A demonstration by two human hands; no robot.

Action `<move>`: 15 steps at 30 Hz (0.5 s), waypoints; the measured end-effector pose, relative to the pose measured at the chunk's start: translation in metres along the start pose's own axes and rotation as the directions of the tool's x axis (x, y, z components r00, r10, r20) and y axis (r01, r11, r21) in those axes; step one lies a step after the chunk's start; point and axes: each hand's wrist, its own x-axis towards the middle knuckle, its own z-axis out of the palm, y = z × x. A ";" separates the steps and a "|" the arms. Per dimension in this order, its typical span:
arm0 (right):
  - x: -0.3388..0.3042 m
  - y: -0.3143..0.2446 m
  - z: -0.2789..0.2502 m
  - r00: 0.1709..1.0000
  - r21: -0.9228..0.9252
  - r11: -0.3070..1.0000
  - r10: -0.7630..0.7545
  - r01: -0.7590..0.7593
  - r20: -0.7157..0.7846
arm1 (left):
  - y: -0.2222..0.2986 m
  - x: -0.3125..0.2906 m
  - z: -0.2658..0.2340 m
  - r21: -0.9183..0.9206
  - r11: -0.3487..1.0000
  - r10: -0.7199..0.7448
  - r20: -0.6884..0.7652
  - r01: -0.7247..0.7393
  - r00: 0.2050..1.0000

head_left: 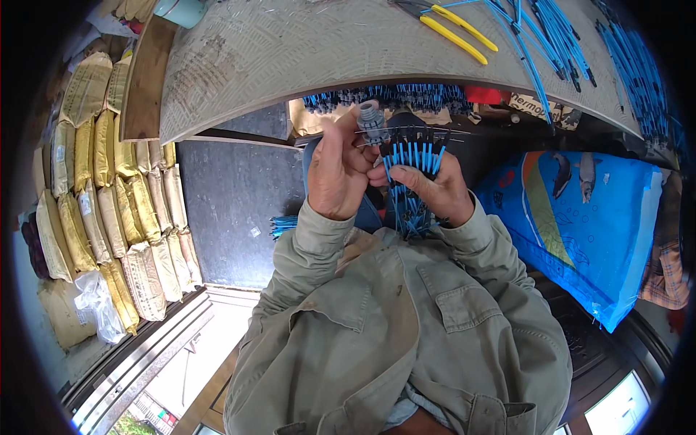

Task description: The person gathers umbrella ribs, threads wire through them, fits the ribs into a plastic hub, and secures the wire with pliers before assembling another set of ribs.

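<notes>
In front of my chest, my right hand [442, 188] is closed around a bundle of thin blue tubes [415, 156] with black ends pointing up and away. The lower ends, with dark pieces among them, hang down toward my jacket. My left hand [337, 170] is beside it on the left, fingers curled and fingertips close to the bundle. At those fingertips is a grey ribbed plastic fitting [371, 119], stacked in rings; the exact grip is partly hidden. Thin metal rods [458, 133] run crosswise past the fitting and behind the tube tops.
Yellow-handled pliers [460, 36] and more blue tubes [554, 36] lie on the worktable [290, 51] ahead. Its near edge [326, 85] curves above my hands. A big blue sack [573, 225] stands right; stacked yellowish bags [109, 188] fill the left. More blue tubes [283, 226] lie behind my left forearm.
</notes>
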 end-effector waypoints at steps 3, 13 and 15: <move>0.001 0.002 -0.002 1.000 -0.061 0.998 -0.022 0.023 0.013 | 0.001 -0.005 0.009 0.284 0.948 0.162 -0.037 -0.146 0.986; 0.004 0.002 -0.001 0.999 -0.080 0.997 -0.006 0.009 0.032 | -0.001 -0.016 -0.003 0.472 0.785 0.380 0.145 -0.401 0.913; 0.003 -0.003 0.000 0.999 -0.095 0.995 0.025 -0.022 0.021 | 0.000 -0.016 -0.005 0.504 0.736 0.402 0.212 -0.452 0.891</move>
